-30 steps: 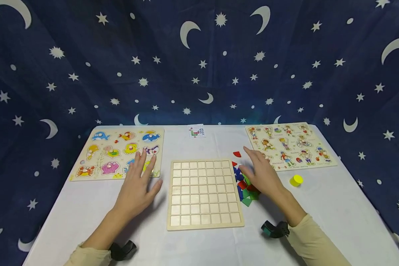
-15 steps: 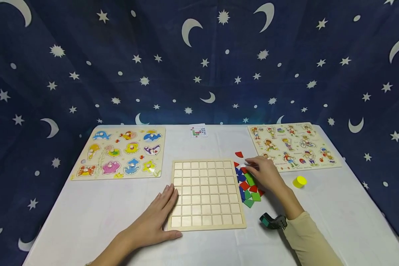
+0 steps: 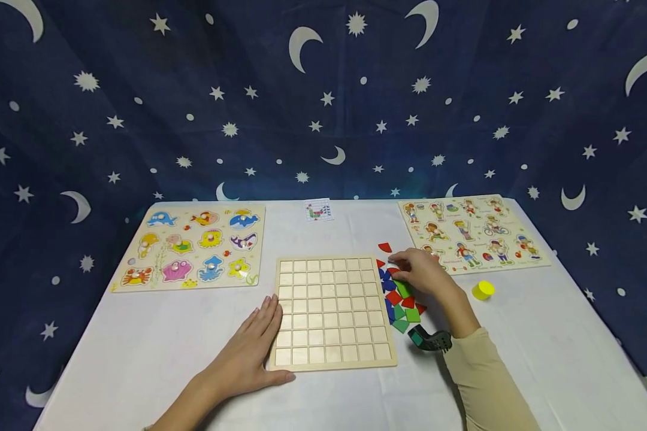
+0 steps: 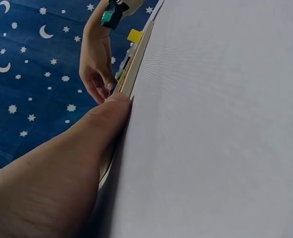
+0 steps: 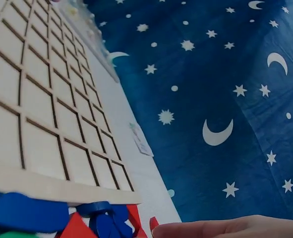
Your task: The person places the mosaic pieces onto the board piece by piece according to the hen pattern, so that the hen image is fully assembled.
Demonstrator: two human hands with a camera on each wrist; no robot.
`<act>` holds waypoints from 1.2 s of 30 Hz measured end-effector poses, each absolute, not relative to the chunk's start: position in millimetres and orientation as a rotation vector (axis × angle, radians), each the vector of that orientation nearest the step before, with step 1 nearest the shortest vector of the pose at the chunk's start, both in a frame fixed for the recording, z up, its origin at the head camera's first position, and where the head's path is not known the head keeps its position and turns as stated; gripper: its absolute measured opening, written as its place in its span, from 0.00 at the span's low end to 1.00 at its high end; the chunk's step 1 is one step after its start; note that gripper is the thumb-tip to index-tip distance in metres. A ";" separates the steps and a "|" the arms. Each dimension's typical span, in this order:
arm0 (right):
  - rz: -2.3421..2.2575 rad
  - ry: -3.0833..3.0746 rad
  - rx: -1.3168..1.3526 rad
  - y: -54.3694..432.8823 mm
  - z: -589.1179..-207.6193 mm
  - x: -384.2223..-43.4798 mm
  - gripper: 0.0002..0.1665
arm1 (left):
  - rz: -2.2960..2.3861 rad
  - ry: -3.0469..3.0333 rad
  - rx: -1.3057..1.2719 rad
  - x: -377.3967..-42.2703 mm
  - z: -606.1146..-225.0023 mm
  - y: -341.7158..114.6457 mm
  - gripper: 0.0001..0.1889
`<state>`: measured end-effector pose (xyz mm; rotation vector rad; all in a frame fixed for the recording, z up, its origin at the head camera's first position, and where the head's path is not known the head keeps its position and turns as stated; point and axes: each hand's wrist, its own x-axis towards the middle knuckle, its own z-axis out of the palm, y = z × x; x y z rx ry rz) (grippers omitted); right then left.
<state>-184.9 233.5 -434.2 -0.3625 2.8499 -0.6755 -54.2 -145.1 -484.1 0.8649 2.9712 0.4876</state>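
The left hand lies along the left edge of a wooden grid board, fingers straight, thumb stretched by its near left corner. In the left wrist view, that thumb rests right at the board's edge. The right hand reaches over a pile of flat red, blue and green pieces beside the board. Its thumb and forefinger are bent toward a red piece at the pile's far end; I cannot tell whether they pinch it. In the right wrist view, a forefinger shows next to red and blue pieces.
A sea-animal peg puzzle lies at the left, a puzzle of children's figures at the right. A small pattern card lies at the back. Right of the pile stands a yellow cylinder. A loose red piece lies beyond the pile.
The left hand has come down from above the sea-animal puzzle to the board's left edge. The right hand has lowered to the pile, its fingers bending, and has stayed there for the last half second.
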 end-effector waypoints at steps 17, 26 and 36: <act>-0.766 2.695 -0.272 239.7 -432.8 -192.1 0.18 | 0.510 2.923 0.893 -59.9 -477.1 -148.4 0.64; -0.784 2.811 -0.292 236.0 -434.6 -193.5 0.17 | 0.496 2.935 0.904 -62.8 -478.3 -147.5 0.63; -0.740 2.930 -0.278 212.2 -450.8 -197.6 0.17 | 0.487 2.946 0.899 -62.2 -478.3 -148.3 0.63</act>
